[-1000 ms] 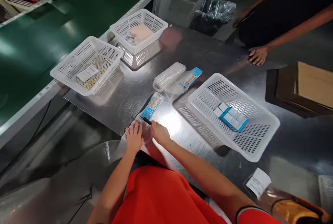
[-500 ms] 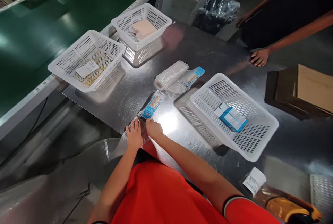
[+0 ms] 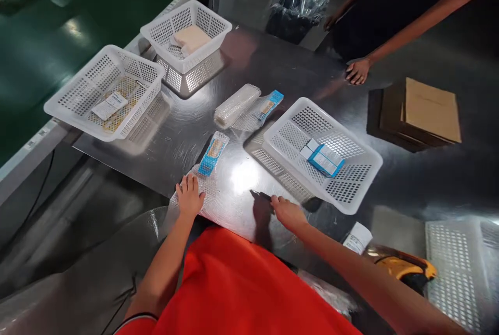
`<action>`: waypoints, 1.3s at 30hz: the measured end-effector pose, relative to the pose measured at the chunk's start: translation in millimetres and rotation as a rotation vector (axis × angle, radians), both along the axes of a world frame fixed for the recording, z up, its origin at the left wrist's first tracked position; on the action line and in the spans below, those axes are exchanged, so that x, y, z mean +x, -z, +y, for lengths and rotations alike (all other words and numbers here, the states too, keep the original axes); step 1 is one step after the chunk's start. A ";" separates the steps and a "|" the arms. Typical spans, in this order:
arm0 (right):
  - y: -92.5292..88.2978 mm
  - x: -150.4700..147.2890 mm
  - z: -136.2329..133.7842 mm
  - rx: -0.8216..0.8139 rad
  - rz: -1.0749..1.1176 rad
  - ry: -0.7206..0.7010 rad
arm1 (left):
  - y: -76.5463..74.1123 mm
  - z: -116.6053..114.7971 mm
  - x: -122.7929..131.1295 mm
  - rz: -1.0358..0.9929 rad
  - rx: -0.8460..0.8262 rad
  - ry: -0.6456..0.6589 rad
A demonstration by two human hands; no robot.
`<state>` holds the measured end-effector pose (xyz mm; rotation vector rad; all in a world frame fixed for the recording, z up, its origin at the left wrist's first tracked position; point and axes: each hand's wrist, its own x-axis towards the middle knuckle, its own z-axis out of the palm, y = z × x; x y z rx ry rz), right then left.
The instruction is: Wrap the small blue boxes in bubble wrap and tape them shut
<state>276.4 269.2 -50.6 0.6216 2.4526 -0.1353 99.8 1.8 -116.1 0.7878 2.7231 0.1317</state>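
Note:
My left hand (image 3: pixel 189 197) lies flat, fingers spread, on a sheet of clear bubble wrap (image 3: pixel 208 184) at the table's near edge. Just beyond its fingertips is a blue box (image 3: pixel 212 157) with an orange panel, covered by bubble wrap. My right hand (image 3: pixel 289 213) is closed around a slim black utility knife (image 3: pixel 265 196), whose tip points left over the bare metal. Farther back, a roll of bubble wrap (image 3: pixel 237 105) lies beside another wrapped blue box (image 3: pixel 270 104).
On the right stands a white basket (image 3: pixel 323 111) with blue-and-white boxes (image 3: pixel 326 159). Two more white baskets (image 3: pixel 80 88) (image 3: pixel 187 21) stand far left. Cardboard boxes (image 3: pixel 431 109), a label roll (image 3: pixel 357 238) and a yellow-black tool (image 3: pixel 405 267) are right. A co-worker's hand (image 3: pixel 357 70) rests on the far edge.
My right hand has moved right with the knife, away from the blue box and my left hand. My left hand stays on the bubble wrap. The view has shifted somewhat.

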 end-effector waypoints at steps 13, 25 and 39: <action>9.4 -202.2 -87.5 -0.242 0.387 0.124 | -19.1 19.8 -33.2 -0.215 0.075 -0.479; 40.0 -244.8 -107.7 -0.099 0.383 0.203 | -50.5 -238.1 76.9 -0.398 0.016 -1.030; -29.1 -256.4 -85.1 -0.188 0.713 0.209 | -115.2 -57.3 -36.7 -0.310 0.614 -0.434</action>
